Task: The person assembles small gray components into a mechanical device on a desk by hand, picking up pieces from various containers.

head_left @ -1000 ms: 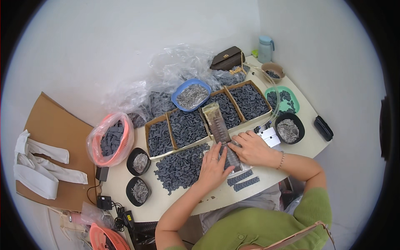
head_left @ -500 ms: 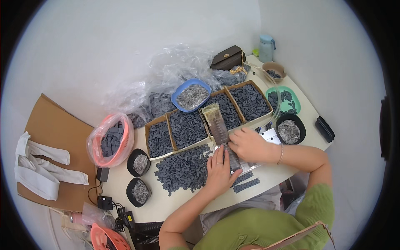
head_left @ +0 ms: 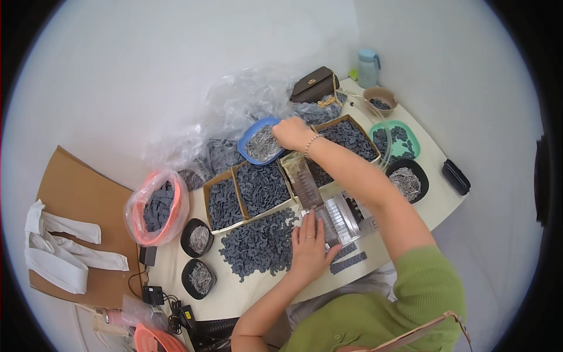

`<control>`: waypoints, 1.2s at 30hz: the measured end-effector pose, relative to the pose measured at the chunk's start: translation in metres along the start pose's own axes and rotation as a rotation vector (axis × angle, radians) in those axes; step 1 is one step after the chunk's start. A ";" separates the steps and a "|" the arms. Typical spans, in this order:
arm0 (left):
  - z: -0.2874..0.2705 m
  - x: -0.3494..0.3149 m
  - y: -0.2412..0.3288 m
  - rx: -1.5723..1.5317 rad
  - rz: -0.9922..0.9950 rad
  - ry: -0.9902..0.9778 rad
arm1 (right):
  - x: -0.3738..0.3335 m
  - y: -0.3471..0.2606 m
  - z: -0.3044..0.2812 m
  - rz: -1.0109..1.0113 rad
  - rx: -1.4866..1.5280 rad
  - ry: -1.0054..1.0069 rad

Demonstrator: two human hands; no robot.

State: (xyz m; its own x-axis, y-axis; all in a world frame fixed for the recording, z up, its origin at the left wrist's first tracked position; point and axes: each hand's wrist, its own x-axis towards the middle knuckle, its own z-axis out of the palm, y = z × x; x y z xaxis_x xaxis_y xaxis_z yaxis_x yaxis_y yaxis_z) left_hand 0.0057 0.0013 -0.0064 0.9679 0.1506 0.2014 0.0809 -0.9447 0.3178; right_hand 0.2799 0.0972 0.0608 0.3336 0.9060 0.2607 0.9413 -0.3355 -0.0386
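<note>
My right hand (head_left: 291, 134) reaches across to the right side of the blue tray (head_left: 242, 148), which holds thin metal pins (head_left: 262, 144). Its fingers are curled together and partly hidden, so what they hold cannot be made out. My left hand (head_left: 311, 246) lies on the near end of a long clear ridged plastic strip (head_left: 306, 186), fingers stretched out. Beside the strip is a clear ridged cover (head_left: 342, 216) on a metal-looking fixture, part of it under my right forearm. Two short rows of dark grey pieces (head_left: 349, 262) lie near the table's front edge.
Cardboard boxes (head_left: 253, 218) of grey pieces span the table behind a loose grey heap (head_left: 258, 243). Black bowls of pins (head_left: 199, 278) stand left, another black bowl (head_left: 423, 176) right. A green tray (head_left: 416, 141), black case (head_left: 456, 177) and bagged pink basket (head_left: 136, 205) sit around.
My right hand has left the clear strip and moved up and left to the blue tray. The ridged cover it was over now shows. My left hand remains on the strip.
</note>
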 end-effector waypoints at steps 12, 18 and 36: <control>-0.012 -0.016 -0.008 -0.016 0.020 -0.057 | -0.002 0.011 0.003 0.047 0.428 0.096; -0.015 -0.016 -0.015 -0.042 -0.049 -0.021 | -0.051 -0.002 -0.034 -0.117 0.785 0.201; -0.005 -0.018 -0.010 -0.064 0.059 0.055 | -0.235 -0.023 -0.024 -0.284 0.423 0.011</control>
State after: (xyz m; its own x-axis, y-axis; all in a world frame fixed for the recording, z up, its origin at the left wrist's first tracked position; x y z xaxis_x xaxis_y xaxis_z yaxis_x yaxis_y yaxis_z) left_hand -0.0134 0.0094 -0.0086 0.9558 0.1125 0.2717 0.0068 -0.9321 0.3621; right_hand 0.1784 -0.1139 0.0237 0.0626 0.9428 0.3273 0.9344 0.0599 -0.3511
